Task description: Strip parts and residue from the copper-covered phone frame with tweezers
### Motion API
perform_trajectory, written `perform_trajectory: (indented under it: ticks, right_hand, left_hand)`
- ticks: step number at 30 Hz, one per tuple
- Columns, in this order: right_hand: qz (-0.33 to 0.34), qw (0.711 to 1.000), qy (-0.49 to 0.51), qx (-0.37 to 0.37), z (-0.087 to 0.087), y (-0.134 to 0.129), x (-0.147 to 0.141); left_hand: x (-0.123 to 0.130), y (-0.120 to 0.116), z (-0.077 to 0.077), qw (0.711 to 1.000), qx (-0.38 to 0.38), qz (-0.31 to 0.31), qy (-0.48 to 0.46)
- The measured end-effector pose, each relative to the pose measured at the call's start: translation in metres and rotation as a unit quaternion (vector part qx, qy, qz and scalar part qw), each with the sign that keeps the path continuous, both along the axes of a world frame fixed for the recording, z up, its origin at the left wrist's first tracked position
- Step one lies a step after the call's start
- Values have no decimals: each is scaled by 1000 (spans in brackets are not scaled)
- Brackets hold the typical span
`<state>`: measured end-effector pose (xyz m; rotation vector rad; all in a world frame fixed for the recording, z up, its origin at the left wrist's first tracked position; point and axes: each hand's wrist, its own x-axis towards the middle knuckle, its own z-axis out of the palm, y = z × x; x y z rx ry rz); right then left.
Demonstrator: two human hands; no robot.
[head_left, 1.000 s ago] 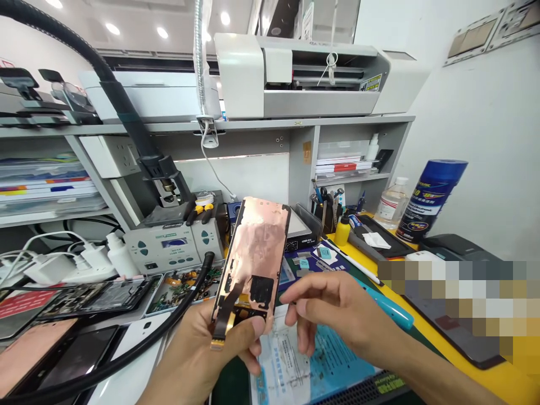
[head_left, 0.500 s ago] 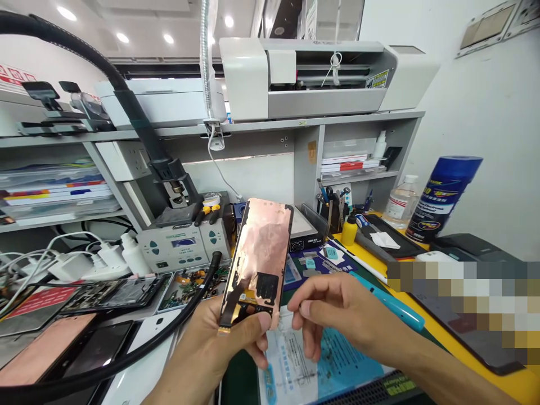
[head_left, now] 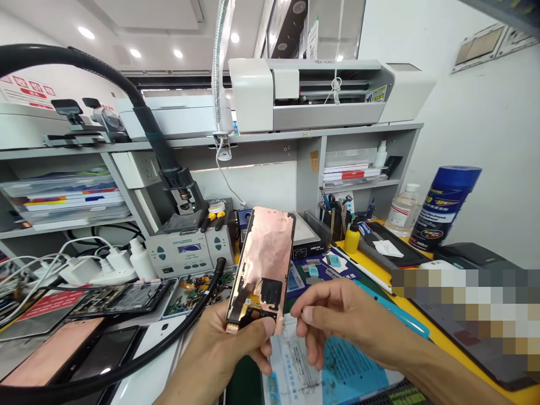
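Note:
My left hand (head_left: 230,343) is closed around the lower end of a phone screen (head_left: 270,242), its thumb pressed on the bottom edge. The screen stands tilted upright with its copper-coloured back toward me; a black patch, a dark ribbon cable and a gold connector show near the bottom. Just right of it, apart from the screen, hangs my right hand (head_left: 341,315), thumb and forefinger pinched together and the other fingers curled. Whatever may be between those fingertips is too small to make out. Beneath the hands lies a blue and white printed packet (head_left: 350,365).
A black hose (head_left: 169,343) curves across the left side, over several phone parts. Behind stand a grey soldering station (head_left: 189,250) and a tray of small boards (head_left: 189,295). To the right are a turquoise tool (head_left: 400,315), a yellow bottle (head_left: 351,239) and a blue spray can (head_left: 445,208).
The camera view has tipped up slightly, so the surroundings sit lower in the picture. Both hands keep nearly the same pose, and the phone screen stays in my left hand.

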<state>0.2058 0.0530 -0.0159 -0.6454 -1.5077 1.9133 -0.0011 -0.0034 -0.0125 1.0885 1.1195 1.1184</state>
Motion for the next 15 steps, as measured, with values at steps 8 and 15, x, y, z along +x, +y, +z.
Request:
perform_trajectory:
  ticks: [8, 15]
  right_hand:
    - [17, 999, 26, -14, -4, 2, -1]
    - [17, 1000, 21, -9, -5, 5, 0]
  left_hand:
    - [-4, 0, -4, 1000, 9, -25, 14]
    - [-1, 0, -2, 1000, 21, -10, 11]
